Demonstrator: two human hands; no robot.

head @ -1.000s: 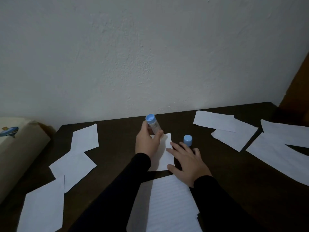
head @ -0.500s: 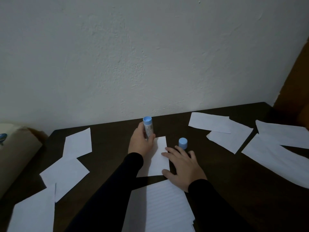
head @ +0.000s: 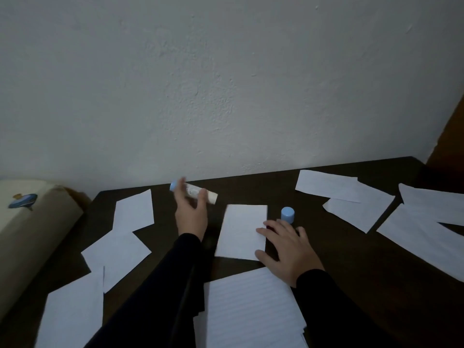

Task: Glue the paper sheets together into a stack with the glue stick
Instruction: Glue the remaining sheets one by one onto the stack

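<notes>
Gripping one glue stick [head: 194, 194], left hand [head: 191, 214]; right hand [head: 286, 247] flat on one sheet [head: 241, 231].

1. left arm, black sleeve, runs up from the bottom edge toward the far side of the table [head: 351, 285], wrist straight.
2. left hand [head: 191, 214] back-up and motion-blurred, fingers reaching forward, loosely curled round the glue stick [head: 194, 191].
3. stick lies crosswise under the fingertips, blue end left, uncapped end right; how firm the grip is can't be told through the blur.
4. right arm, black sleeve, comes in from bottom right.
5. right hand [head: 287, 247] palm down, fingers straight and spread.
6. its fingertips and thumb press the right edge of the small paper sheet [head: 241, 229]; the rest of the hand sits on the table.
</notes>
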